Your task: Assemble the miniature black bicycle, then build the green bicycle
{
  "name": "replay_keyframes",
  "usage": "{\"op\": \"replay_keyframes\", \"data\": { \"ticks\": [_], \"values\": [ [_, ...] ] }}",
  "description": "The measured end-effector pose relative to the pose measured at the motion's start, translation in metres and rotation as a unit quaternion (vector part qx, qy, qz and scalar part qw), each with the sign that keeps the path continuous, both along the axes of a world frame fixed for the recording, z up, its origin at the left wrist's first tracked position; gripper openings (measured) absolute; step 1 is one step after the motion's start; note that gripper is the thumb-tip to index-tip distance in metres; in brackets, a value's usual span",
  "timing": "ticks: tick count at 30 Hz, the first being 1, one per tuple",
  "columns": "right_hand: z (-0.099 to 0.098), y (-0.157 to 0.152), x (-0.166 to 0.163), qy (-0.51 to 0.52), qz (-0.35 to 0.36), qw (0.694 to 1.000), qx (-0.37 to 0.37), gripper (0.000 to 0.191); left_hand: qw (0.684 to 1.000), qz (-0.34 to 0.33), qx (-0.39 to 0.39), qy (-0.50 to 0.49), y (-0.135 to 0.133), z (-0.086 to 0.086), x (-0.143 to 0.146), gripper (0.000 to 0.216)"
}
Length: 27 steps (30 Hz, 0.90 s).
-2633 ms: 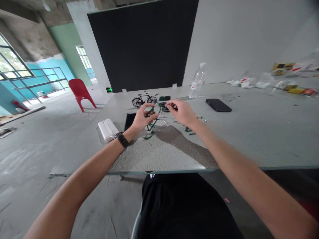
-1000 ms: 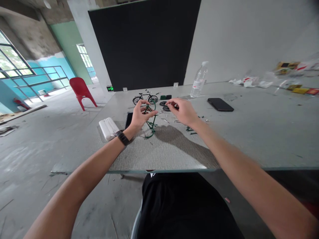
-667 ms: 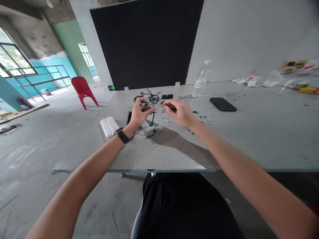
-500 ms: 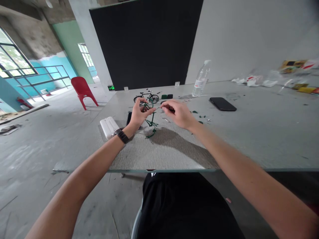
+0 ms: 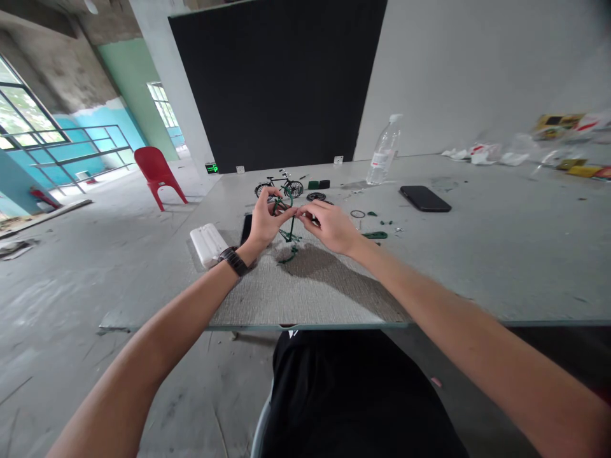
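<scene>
Head view: right hand [image 5: 331, 226], bent-fingered, beside left hand [image 5: 265, 221]

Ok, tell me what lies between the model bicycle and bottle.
In the head view: a green block, a dark block and, nearer the bottle, tiny unclear bits.

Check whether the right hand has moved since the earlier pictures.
Yes: judged against the bottle, the right hand has moved left, toward the left hand.
</scene>
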State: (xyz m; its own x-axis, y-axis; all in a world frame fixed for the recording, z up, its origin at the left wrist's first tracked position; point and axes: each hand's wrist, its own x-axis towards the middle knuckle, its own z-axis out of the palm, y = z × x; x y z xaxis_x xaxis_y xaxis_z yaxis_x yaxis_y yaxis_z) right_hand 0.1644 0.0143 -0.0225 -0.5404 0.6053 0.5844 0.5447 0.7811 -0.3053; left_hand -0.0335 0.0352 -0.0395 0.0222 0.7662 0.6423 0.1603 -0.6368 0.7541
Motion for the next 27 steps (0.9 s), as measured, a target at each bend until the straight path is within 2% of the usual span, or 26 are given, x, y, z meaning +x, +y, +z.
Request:
{"op": "replay_keyframes", "data": {
  "ticks": [6,15,27],
  "values": [
    [0.0,-0.006,-0.007,-0.007,-0.025,1.0,-0.003,0.029,0.999,0.039,0.02,0.022,0.0,-0.001,0.0,0.04],
    [-0.005,-0.006,-0.013,-0.034,-0.057,0.998,0.016,0.026,0.997,0.079,0.018,0.02,-0.006,0.0,0.005,0.038],
    [-0.008,-0.008,-0.019,-0.058,-0.089,0.994,0.011,0.031,0.991,0.126,-0.001,0.043,-0.012,0.002,0.009,0.038]
  ]
}}
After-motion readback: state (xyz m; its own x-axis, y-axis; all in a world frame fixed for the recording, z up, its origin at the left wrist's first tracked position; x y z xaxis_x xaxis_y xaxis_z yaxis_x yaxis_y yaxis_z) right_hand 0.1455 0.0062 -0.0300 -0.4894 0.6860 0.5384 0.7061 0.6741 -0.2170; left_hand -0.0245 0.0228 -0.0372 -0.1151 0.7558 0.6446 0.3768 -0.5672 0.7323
